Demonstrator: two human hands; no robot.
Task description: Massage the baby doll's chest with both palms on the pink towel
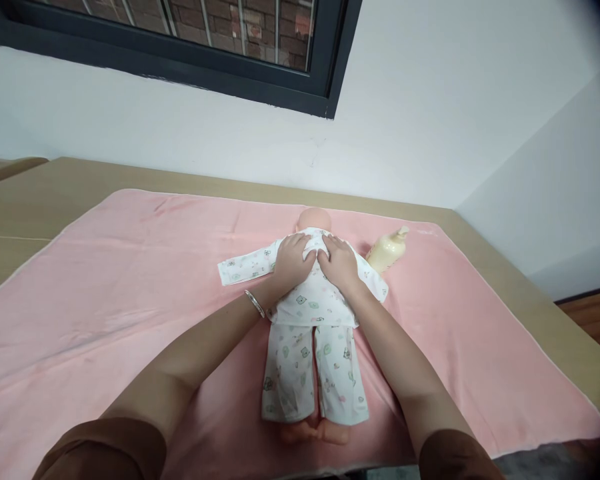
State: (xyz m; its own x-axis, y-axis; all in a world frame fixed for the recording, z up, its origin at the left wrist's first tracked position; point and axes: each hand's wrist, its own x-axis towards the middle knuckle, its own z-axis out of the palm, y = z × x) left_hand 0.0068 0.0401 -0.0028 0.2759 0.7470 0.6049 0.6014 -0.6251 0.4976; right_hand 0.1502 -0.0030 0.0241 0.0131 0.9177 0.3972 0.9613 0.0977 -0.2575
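Observation:
A baby doll [314,219] lies face down on a pink blanket [130,280], its head away from me. It wears a white patterned shirt [313,300] and matching trousers [313,373]. My left hand [293,259] rests on the doll's left shoulder, fingers bent and pressing the shirt cloth near the collar. My right hand [339,261] lies on the right shoulder in the same way, fingertips at the collar. A silver bangle [255,303] sits on my left wrist. The doll's bare feet [315,433] point toward me.
A cream-coloured bottle [387,249] lies on the blanket just right of the doll's shoulder. The blanket covers a tan table [40,200] set against a white wall. A dark-framed window [180,40] is above.

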